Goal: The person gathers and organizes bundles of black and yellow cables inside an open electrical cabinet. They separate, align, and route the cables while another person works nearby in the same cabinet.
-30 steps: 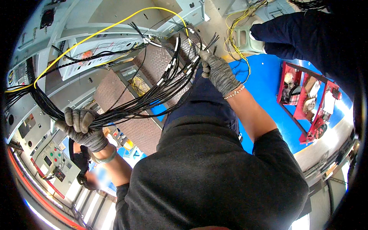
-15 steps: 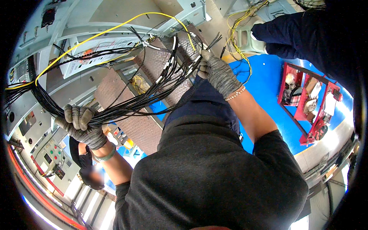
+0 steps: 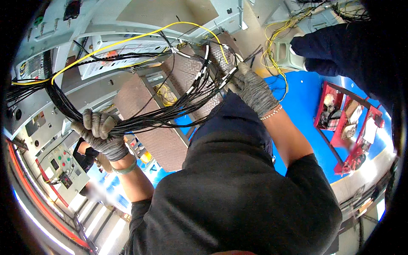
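A thick bundle of thin black cables sags in a curve between my two grey-gloved hands. My left hand is wrapped round the bundle at the left, where it comes down from the cabinet frame. At the other end, my right hand is closed on the cables near their tips, and several loose ends poke out above its fingers. White marker sleeves sit on many of the cables near my right hand. A single yellow wire arches above the bundle, its free end hanging beside my right hand.
Brown tread-plate steps stand below the cables. Grey cabinet panels line the far side. A red parts rack stands on the blue floor at right, near another person's dark-trousered legs. Yellow wires trail past a pale green stool.
My view has shifted slightly, so the scene sits further right and lower. Both hands keep their hold on the cable bundle. The person behind my left arm has moved.
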Available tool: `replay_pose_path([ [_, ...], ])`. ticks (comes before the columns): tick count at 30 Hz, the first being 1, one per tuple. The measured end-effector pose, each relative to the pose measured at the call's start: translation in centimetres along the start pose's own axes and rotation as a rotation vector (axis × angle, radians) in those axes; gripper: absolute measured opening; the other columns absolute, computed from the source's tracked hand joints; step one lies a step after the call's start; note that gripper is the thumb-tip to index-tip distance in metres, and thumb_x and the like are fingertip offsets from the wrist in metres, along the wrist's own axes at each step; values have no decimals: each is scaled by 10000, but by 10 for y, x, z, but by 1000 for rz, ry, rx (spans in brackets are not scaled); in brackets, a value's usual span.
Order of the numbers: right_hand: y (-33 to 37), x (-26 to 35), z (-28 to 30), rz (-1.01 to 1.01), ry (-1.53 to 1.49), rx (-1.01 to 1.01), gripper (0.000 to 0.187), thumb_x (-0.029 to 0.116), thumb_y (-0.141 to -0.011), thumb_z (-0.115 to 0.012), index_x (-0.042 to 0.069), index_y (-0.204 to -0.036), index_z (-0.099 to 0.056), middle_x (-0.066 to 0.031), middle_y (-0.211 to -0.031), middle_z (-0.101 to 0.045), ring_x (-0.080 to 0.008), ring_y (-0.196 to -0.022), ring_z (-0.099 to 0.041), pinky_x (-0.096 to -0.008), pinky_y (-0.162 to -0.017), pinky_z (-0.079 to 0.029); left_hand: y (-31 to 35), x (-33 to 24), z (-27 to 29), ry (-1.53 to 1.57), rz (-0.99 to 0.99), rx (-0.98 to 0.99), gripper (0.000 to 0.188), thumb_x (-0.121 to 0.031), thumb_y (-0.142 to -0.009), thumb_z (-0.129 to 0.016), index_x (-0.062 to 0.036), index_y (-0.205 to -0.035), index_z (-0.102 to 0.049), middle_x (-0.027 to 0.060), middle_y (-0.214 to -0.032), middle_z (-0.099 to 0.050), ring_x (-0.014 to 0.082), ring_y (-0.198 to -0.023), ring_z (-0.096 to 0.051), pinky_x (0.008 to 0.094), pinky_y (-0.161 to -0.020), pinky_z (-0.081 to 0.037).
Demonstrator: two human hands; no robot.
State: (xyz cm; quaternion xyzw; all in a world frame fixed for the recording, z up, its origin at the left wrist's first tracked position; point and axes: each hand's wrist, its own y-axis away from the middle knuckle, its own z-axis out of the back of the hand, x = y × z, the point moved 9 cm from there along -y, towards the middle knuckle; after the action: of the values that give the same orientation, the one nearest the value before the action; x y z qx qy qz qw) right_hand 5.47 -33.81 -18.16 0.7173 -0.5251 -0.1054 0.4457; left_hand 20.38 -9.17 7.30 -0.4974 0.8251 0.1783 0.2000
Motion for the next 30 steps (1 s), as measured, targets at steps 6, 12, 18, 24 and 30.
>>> replay_pose_path([
  [6,-6,-3,5,14,8,16,472,502,-860,-503,155,-1179,-487,-48,-1119,-555,-155,-1036,-526,-305,-798,-493,0,-1,0,-8,-3,10,386,-369,-894,-520,-122,-644,-362,-25,-444,-322,82,-368,-279,234,-446,-367],
  [12,-10,-10,9,-15,-53,15,385,445,-884,-487,167,-1150,-510,-17,-1066,-580,-124,-972,-544,-288,-769,-477,0,-3,1,-30,-24,-22,397,-396,-895,-503,-122,-638,-375,-31,-426,-316,71,-339,-270,220,-417,-369],
  [18,-21,-21,16,-16,-100,38,334,382,-878,-516,144,-1113,-532,-19,-1056,-585,-138,-943,-550,-292,-768,-476,1,-5,1,-30,-19,2,384,-383,-904,-492,-130,-646,-362,-42,-428,-312,65,-346,-278,210,-422,-372],
  [24,-23,-25,14,-13,-164,38,310,326,-875,-524,121,-1107,-535,-54,-1055,-590,-189,-948,-556,-317,-778,-479,1,-4,1,-15,-26,-23,383,-358,-900,-510,-141,-626,-354,-53,-417,-305,55,-334,-274,205,-412,-372],
  [30,-21,-16,2,119,56,115,304,242,-863,-507,63,-1108,-517,-72,-1060,-583,-207,-979,-547,-345,-827,-466,-1,-3,-3,-1,-24,-30,377,-345,-887,-535,-134,-623,-369,-44,-418,-308,55,-336,-281,201,-389,-364],
])
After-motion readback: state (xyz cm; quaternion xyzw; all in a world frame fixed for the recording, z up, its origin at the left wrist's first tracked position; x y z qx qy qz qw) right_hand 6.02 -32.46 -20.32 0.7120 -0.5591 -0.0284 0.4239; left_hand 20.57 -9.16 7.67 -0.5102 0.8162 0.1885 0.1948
